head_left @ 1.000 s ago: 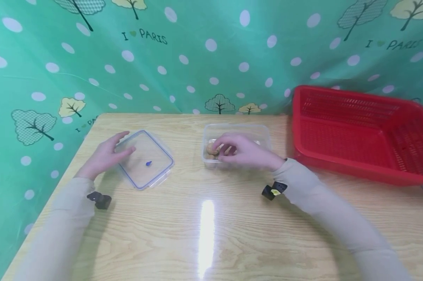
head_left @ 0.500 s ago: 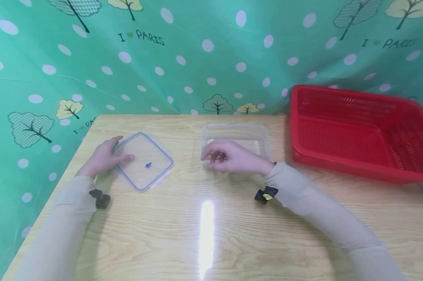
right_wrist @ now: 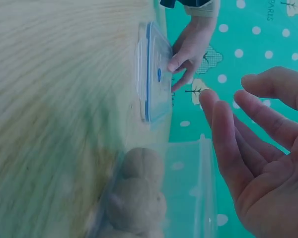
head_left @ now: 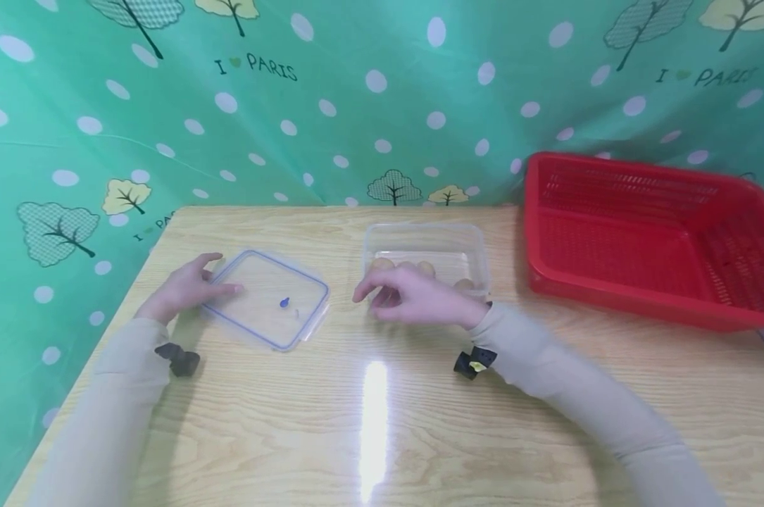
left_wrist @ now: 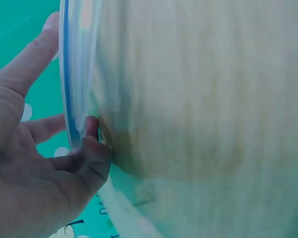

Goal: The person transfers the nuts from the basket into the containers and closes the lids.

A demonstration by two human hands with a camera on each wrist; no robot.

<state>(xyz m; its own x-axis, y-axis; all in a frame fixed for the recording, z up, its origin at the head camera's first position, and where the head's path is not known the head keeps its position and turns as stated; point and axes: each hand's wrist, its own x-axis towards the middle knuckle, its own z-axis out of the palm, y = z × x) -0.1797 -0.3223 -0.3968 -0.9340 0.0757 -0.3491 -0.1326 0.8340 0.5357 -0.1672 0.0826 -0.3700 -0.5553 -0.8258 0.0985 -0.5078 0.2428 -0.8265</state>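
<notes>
A clear square lid (head_left: 261, 292) with a blue seal and a small blue knob (head_left: 284, 303) is at the table's left. My left hand (head_left: 182, 287) holds its near-left corner, thumb over the top and fingers curled round the edge (left_wrist: 74, 74). To the right stands a clear plastic box (head_left: 485, 257), uncovered. Several round tan, walnut-like things (right_wrist: 136, 203) lie in it, partly hidden by my right hand in the head view. That right hand (head_left: 413, 296) hovers over the box's near rim, fingers loosely bent, with nothing between them.
A large red plastic basket (head_left: 610, 299) stands on the right, beyond the box. Green dotted cloth (head_left: 331, 56) hangs behind the wooden table (head_left: 280, 422) and along its left side.
My right hand has come out of the box toward its near side, so the tan things show again. The lid has turned and shifted slightly right in my left hand.
</notes>
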